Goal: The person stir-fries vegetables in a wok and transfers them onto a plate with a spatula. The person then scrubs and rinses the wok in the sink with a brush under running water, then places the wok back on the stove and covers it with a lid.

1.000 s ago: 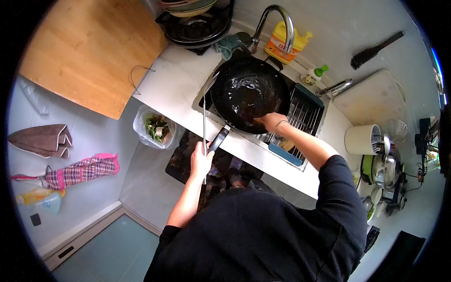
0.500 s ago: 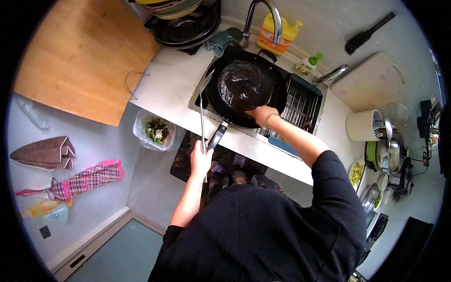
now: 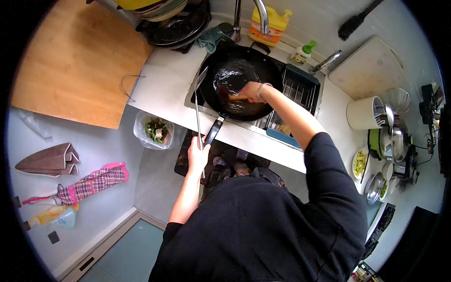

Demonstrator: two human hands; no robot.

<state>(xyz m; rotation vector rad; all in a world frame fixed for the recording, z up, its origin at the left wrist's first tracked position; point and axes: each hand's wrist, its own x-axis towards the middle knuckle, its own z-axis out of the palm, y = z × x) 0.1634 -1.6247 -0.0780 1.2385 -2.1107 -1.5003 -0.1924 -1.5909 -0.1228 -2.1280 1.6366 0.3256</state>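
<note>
over wok (image 3: 231, 70), right hand (image 3: 252, 92), jug label (image 3: 266, 34) blurred

This is a kitchen, by its look a small domestic one. The landmark is the black wok (image 3: 242, 70), which sits over the sink area of a white desk (image 3: 164, 80). Just behind it arches a chrome faucet (image 3: 261, 16), with a yellow jug (image 3: 268, 27) and a green-topped pump bottle (image 3: 301, 54) near the wall. Right of the wok lies a wire dish rack (image 3: 298, 91); farther right are a cutting board (image 3: 369, 73) leaning on the wall, a white utensil holder (image 3: 364, 113) and a plate of cut food (image 3: 360, 162). Left of the wok, a plaid apron-like cloth (image 3: 96, 183) hangs on the wall.
</note>
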